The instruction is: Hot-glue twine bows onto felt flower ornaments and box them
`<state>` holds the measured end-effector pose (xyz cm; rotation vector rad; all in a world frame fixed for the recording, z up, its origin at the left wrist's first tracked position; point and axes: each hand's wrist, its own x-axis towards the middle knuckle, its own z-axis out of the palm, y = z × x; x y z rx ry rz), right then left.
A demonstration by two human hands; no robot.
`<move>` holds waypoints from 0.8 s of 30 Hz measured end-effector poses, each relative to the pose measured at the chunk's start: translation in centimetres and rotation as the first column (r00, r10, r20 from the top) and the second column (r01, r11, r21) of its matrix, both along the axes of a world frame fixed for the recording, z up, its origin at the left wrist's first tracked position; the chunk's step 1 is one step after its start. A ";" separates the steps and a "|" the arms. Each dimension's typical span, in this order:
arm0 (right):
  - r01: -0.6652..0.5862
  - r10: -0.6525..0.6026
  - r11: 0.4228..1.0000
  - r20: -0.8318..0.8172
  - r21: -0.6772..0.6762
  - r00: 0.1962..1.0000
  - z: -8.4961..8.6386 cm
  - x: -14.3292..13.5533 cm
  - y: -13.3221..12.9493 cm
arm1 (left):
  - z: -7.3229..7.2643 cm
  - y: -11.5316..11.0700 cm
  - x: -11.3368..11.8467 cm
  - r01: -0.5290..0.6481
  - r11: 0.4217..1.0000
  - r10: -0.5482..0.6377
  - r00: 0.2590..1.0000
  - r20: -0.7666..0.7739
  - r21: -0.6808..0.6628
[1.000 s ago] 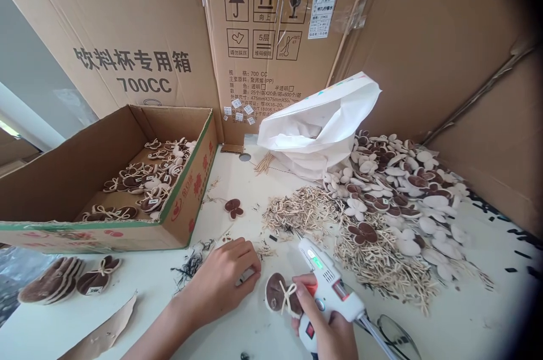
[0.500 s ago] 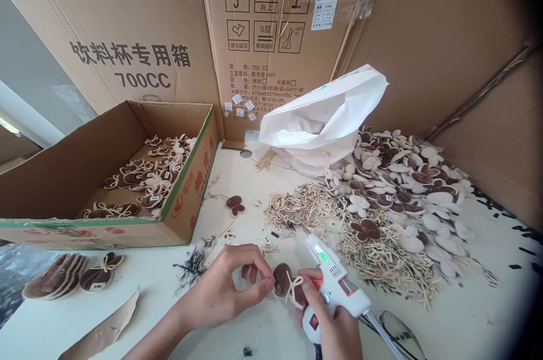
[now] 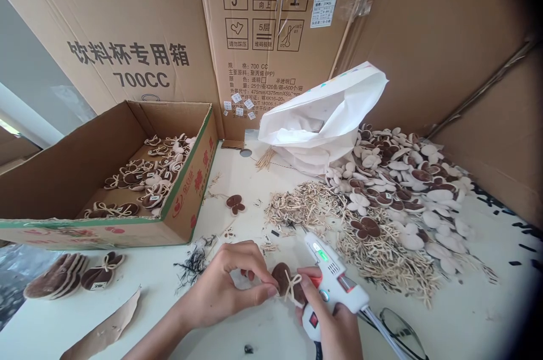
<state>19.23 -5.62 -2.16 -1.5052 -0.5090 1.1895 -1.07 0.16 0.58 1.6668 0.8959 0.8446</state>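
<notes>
My right hand (image 3: 333,315) grips a white hot glue gun (image 3: 335,269) with a lit green display, its nozzle pointing up and left. Between the thumb and fingers of that same hand is a brown plush piece (image 3: 282,278) with a pale cord bow (image 3: 292,287) on it. At the left edge of this piece, my left hand (image 3: 237,281) makes a pinch with thumb and forefinger. Whatever lies between those fingertips is too small to make out. A brown flower-shaped piece (image 3: 235,204) lies beyond my hands.
On the left stands an open cardboard box (image 3: 186,207) of bowed pieces. Stacked plush pieces (image 3: 55,278) and a torn cardboard strip (image 3: 106,326) are nearer. To the right lie a cord pile (image 3: 382,258), loose plush shapes (image 3: 407,179) and glasses (image 3: 401,329). Behind is a white bag (image 3: 314,145).
Both hands, the glue gun and the bowed piece stay nearly in place. My left fingertips have shifted very slightly to the right and down, and the view has moved a little.
</notes>
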 end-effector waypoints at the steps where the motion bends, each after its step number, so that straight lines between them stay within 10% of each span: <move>1: -0.006 0.006 1.000 0.000 0.007 1.000 -0.1 0.0 0.0 | -0.1 0.0 0.0 -0.003 1.000 0.003 1.000 0.007 -0.003; 24: -0.043 0.043 0.998 0.004 0.035 0.999 0.0 0.0 0.0 | -0.2 0.1 0.3 -0.029 0.999 0.033 0.991 -0.130 0.034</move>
